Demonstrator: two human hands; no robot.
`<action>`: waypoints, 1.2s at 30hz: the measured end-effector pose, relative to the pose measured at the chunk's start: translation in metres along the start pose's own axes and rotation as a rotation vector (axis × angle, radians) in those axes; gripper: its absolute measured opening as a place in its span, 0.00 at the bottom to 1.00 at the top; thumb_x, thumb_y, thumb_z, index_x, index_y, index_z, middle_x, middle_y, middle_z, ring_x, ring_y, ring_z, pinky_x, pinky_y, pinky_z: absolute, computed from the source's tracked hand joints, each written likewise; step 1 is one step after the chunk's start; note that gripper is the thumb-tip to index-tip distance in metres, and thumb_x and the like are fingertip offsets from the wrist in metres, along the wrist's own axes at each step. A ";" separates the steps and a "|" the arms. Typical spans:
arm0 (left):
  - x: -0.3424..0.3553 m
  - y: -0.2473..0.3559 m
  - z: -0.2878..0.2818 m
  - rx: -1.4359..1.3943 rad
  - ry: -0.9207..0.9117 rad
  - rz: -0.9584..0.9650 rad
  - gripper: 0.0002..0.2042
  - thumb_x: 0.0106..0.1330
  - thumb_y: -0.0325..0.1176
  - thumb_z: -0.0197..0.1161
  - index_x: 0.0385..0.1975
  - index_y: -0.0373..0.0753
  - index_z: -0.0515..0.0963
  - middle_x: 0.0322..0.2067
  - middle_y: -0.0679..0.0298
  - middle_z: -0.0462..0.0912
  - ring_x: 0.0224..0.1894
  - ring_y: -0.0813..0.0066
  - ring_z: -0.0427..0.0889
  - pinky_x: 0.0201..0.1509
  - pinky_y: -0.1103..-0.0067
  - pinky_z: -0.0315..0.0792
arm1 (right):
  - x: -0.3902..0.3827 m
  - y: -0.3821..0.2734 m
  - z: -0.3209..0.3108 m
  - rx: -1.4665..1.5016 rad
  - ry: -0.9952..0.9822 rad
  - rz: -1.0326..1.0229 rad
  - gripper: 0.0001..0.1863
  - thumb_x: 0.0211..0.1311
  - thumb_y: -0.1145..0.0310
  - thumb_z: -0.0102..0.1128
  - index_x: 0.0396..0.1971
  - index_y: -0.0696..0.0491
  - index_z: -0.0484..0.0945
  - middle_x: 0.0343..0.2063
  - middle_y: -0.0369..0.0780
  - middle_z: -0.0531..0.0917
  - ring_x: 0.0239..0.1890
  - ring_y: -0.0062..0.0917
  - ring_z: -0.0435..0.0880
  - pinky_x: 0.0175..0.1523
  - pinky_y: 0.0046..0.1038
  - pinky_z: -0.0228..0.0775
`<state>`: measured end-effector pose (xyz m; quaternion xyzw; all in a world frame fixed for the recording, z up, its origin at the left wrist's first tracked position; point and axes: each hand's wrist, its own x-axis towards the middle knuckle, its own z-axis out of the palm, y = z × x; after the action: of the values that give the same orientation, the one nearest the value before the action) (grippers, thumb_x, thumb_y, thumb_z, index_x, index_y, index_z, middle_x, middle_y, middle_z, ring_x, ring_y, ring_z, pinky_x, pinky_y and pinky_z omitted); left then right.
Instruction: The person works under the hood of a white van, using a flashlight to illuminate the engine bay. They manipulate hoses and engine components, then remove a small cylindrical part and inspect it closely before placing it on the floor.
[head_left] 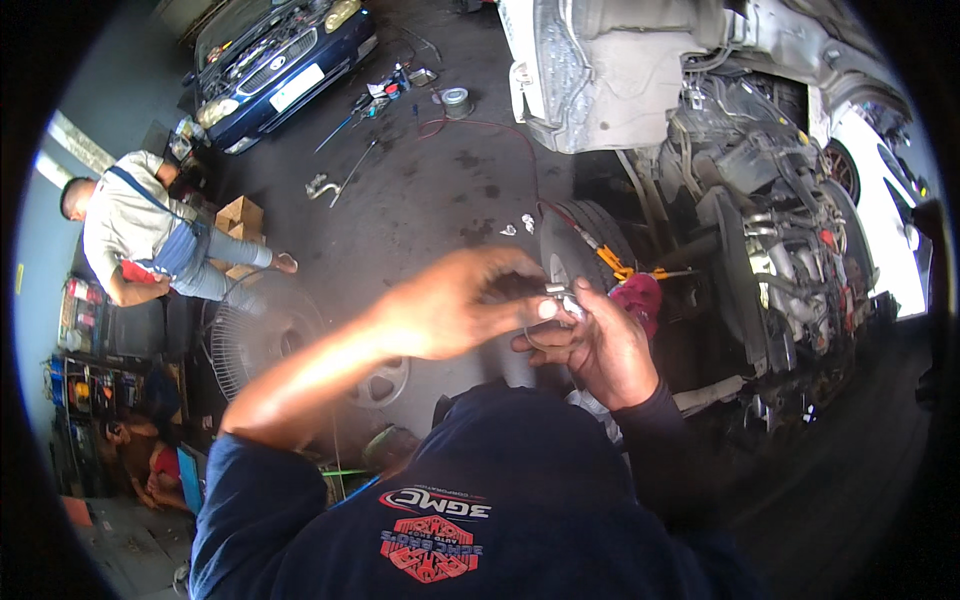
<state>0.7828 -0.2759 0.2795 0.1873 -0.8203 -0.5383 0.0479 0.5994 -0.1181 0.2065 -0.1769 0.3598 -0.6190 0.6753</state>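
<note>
Close together in front of my chest, my left hand (465,305) and my right hand (605,350) both grip a small silver metal part (556,289). A thin curved band seems to run from it between my hands. My left thumb and index finger pinch it from the left. From the right, the thumb and fingers of my right hand close round it, hiding much of its shape. Just beyond my right hand lie a pink-red cloth (637,300) and an orange-yellow tool (622,265), beside a tyre (595,235).
At right stands a vehicle with an exposed engine bay (790,240). A wire-caged fan (245,350) is at left, near a person (140,220) standing by a cardboard box (240,215). Tools (345,180), a round tin (456,102) and a red hose (515,135) lie beyond, before a blue car (280,75).
</note>
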 end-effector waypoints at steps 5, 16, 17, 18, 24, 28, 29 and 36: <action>0.003 -0.052 0.030 -0.048 0.300 0.077 0.16 0.84 0.40 0.63 0.54 0.31 0.80 0.47 0.45 0.88 0.50 0.53 0.90 0.57 0.63 0.80 | 0.027 0.021 -0.001 -0.280 0.194 -0.138 0.21 0.87 0.52 0.54 0.56 0.57 0.79 0.51 0.43 0.87 0.55 0.33 0.90 0.63 0.38 0.81; -0.019 -0.113 -0.001 -0.566 0.391 0.104 0.09 0.91 0.37 0.53 0.47 0.39 0.73 0.37 0.70 0.76 0.42 0.82 0.75 0.49 0.77 0.73 | 0.107 0.056 0.051 0.048 -0.014 -0.100 0.16 0.84 0.59 0.56 0.32 0.47 0.67 0.25 0.28 0.62 0.27 0.16 0.57 0.37 0.27 0.52; -0.024 -0.118 -0.011 -0.553 0.361 0.117 0.09 0.91 0.37 0.52 0.47 0.39 0.73 0.37 0.69 0.76 0.42 0.82 0.76 0.50 0.77 0.74 | 0.115 0.060 0.054 0.068 -0.085 -0.101 0.16 0.83 0.60 0.56 0.32 0.47 0.67 0.25 0.28 0.61 0.27 0.16 0.57 0.38 0.27 0.52; -0.030 -0.122 -0.020 -0.557 0.354 0.111 0.09 0.91 0.38 0.53 0.48 0.39 0.73 0.37 0.69 0.77 0.43 0.81 0.76 0.51 0.77 0.74 | 0.123 0.064 0.058 0.070 -0.083 -0.079 0.15 0.83 0.60 0.56 0.32 0.47 0.67 0.25 0.28 0.61 0.27 0.16 0.58 0.38 0.27 0.52; -0.050 -0.141 -0.054 -0.574 0.407 -0.004 0.10 0.90 0.39 0.54 0.52 0.38 0.73 0.41 0.67 0.79 0.45 0.79 0.78 0.55 0.75 0.75 | 0.168 0.080 0.074 0.010 -0.023 -0.017 0.14 0.83 0.63 0.55 0.32 0.48 0.69 0.25 0.27 0.62 0.28 0.15 0.59 0.36 0.25 0.51; -0.047 -0.146 -0.059 -0.608 0.658 0.018 0.10 0.89 0.37 0.56 0.54 0.36 0.72 0.42 0.66 0.78 0.46 0.79 0.77 0.55 0.75 0.75 | 0.206 0.071 0.084 0.029 -0.070 0.008 0.16 0.82 0.61 0.53 0.29 0.45 0.68 0.20 0.26 0.62 0.24 0.15 0.61 0.36 0.26 0.55; -0.047 -0.146 -0.063 -0.614 0.701 0.017 0.09 0.89 0.36 0.57 0.55 0.36 0.72 0.42 0.65 0.79 0.46 0.78 0.77 0.56 0.74 0.75 | 0.216 0.069 0.087 0.011 -0.077 0.047 0.16 0.82 0.61 0.53 0.28 0.45 0.69 0.20 0.26 0.63 0.24 0.15 0.61 0.35 0.25 0.55; -0.044 -0.161 -0.119 -0.683 0.727 0.114 0.15 0.80 0.24 0.66 0.62 0.32 0.73 0.52 0.58 0.82 0.55 0.71 0.83 0.66 0.69 0.77 | 0.307 0.060 0.108 0.221 0.029 0.365 0.11 0.70 0.58 0.57 0.27 0.41 0.70 0.18 0.26 0.62 0.19 0.18 0.60 0.32 0.27 0.54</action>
<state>0.8979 -0.4190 0.1892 0.2911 -0.5365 -0.6726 0.4184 0.7101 -0.4260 0.1564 -0.0247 0.3254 -0.5245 0.7864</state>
